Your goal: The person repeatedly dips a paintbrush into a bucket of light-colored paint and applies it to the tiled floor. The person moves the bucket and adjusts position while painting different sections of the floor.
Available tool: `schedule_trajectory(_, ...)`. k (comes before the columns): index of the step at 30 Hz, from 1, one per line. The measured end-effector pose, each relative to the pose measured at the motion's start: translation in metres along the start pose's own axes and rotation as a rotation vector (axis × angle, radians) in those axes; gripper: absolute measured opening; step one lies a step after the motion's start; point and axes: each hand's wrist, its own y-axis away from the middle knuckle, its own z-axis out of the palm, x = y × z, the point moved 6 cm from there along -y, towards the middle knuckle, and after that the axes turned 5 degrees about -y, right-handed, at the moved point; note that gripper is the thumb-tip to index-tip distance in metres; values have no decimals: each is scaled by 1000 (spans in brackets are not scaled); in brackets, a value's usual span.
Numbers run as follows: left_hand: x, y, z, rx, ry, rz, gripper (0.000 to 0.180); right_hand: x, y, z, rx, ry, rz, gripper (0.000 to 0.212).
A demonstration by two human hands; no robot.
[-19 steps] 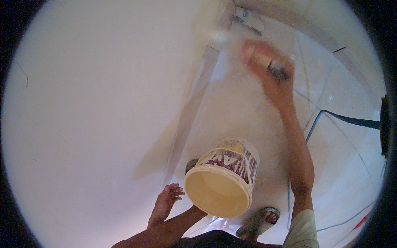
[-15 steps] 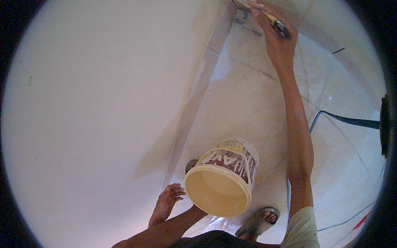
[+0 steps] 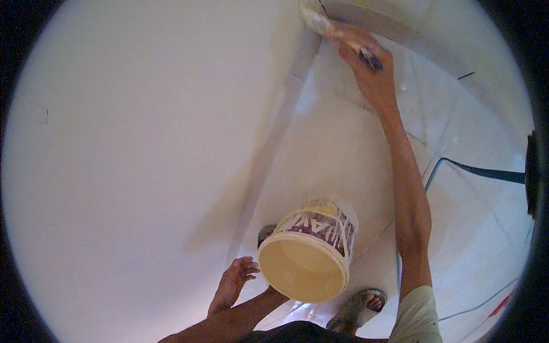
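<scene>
Brush [image 3: 317, 23] in right hand [image 3: 366, 43] | by wall [image 3: 143, 154] | bucket [image 3: 319, 222] nearer body

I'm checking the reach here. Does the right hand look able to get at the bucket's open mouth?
Probably, if drawn back: the right hand, gripping a brush, is well away from the bucket, whose mouth is uncovered, and nothing visible blocks the way.

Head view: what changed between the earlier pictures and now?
The right hand, gripping a brush, went farther out, then shifted left and slightly back. Nothing was visibly taken hold of or let go. The bucket and left hand stayed nearly put.
</scene>
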Motion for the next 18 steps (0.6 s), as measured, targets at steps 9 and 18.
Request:
schedule_trajectory(9, -1, 2, 4, -3, -11, 20, 58, -27, 10, 12, 10, 104, 40, 19)
schedule_trajectory(18, -21, 27, -10, 63, -35, 95, 59, -86, 112, 60, -615, -437, 498, 20)
